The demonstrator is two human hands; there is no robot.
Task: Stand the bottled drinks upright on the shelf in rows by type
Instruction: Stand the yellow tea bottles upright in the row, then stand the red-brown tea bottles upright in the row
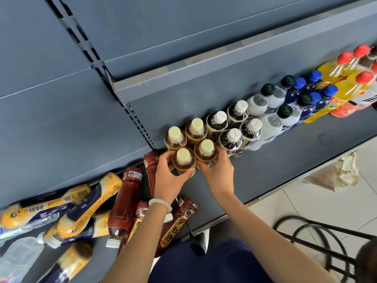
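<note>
Notably, the left hand (170, 176) gripped one front tea bottle (184, 160). The right hand (219, 173) gripped its neighbour (206, 151), both upright on the shelf (265, 166).

The left hand (170, 176) covers the side of the front tea bottle (184, 161). Its arm hides part of the brown bottles (184, 213) under it. Far left, the lying bottles (24, 219) blur and the edge cuts them off.
</note>
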